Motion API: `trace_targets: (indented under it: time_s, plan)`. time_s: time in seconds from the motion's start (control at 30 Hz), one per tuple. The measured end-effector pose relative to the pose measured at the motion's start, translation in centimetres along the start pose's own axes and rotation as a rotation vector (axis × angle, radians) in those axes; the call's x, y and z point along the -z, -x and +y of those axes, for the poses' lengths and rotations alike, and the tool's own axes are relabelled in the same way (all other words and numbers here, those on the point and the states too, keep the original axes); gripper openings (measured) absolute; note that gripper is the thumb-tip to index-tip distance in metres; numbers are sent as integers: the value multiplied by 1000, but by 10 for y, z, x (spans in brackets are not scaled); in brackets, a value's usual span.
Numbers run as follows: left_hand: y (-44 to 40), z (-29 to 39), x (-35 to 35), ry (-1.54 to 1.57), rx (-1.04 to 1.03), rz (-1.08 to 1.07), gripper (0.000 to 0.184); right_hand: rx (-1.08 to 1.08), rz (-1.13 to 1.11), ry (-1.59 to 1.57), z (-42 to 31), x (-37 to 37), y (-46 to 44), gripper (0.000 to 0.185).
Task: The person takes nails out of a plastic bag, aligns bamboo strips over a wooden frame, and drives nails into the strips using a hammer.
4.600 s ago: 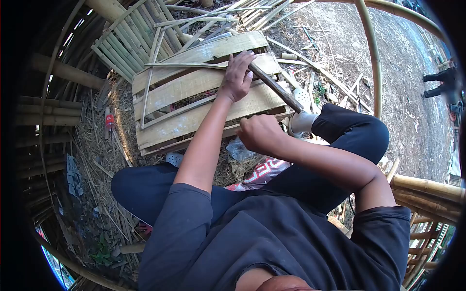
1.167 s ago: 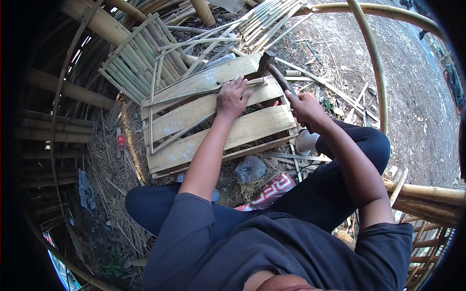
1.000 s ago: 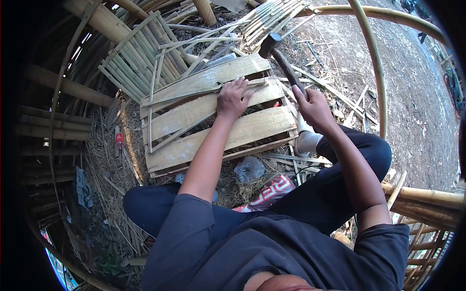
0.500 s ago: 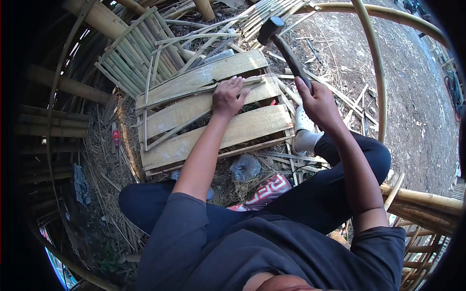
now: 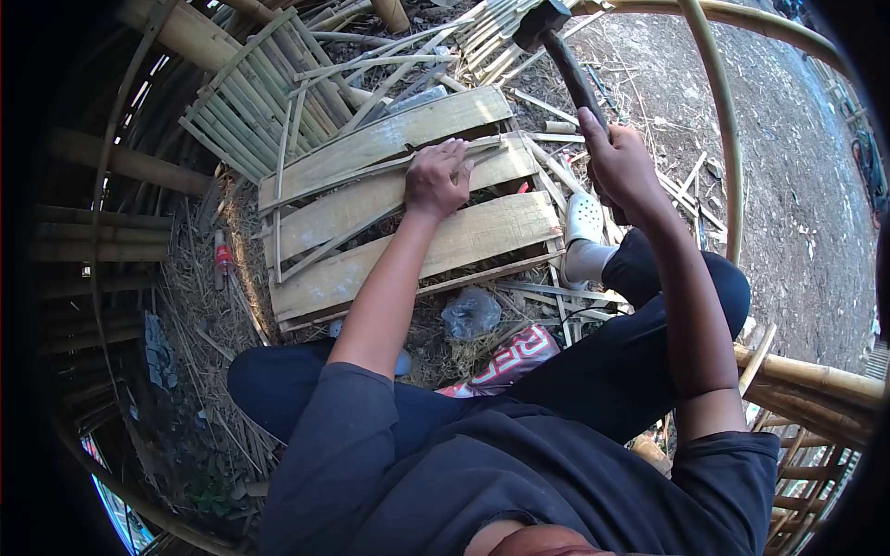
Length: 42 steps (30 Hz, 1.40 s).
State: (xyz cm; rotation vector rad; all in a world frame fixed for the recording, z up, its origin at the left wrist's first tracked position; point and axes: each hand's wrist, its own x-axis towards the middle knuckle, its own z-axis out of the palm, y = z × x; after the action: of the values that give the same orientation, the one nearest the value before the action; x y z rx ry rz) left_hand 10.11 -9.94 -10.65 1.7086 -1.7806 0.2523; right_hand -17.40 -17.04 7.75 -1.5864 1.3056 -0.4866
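My right hand [image 5: 619, 167] grips the dark handle of a hammer [image 5: 573, 72] with a blocky black head, raised over the right side of a low slatted wooden platform [image 5: 445, 243]. Across the upper boards lies a thin bamboo strip [image 5: 487, 144]. My left hand [image 5: 438, 181] presses down on this strip, its fingers curled over it; the fingertips are partly hidden. A second thin strip [image 5: 324, 256] lies slanted below, towards the left end of the boards. Something small and red shows in the gap near the platform's right side.
A panel of bamboo slats [image 5: 250, 111] leans behind the platform. Loose bamboo pieces litter the ground. A clear plastic bag [image 5: 471, 313] and a red printed packet [image 5: 510, 360] lie near my legs. A red-labelled bottle [image 5: 222, 258] is at left. A bamboo pole [image 5: 718, 120] curves at right.
My right hand has lifted the hammer slightly up and to the right. My left hand stays on the bamboo strip, its fingers drawn in a little more.
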Motion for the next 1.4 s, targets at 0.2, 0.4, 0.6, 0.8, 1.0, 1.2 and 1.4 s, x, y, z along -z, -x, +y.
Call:
trace_targets:
  time_s: [0.2,0.4,0.6,0.8,1.0,1.2,1.4]
  plan:
    - [-5,6,-1,-18,-38,44,29,-209,-189,210,34,-29,-12,66]
    - [-3,4,-2,4,3,67,30,2,6,-33,-11,-3,-11,59]
    - [-1,6,-4,12,-28,94,34,-245,-250,203,16,-33,-10,63]
    - [2,1,-9,31,24,97,34,-44,-28,36,-28,-8,-23,61]
    - [0,-3,-7,67,7,112,37,-236,-353,380,3,-20,-26,64]
    - [7,-4,-12,74,49,121,36,-126,-80,194,-32,-6,-48,62]
    - [4,-10,-17,105,51,165,35,-244,-298,495,-36,-21,-44,66]
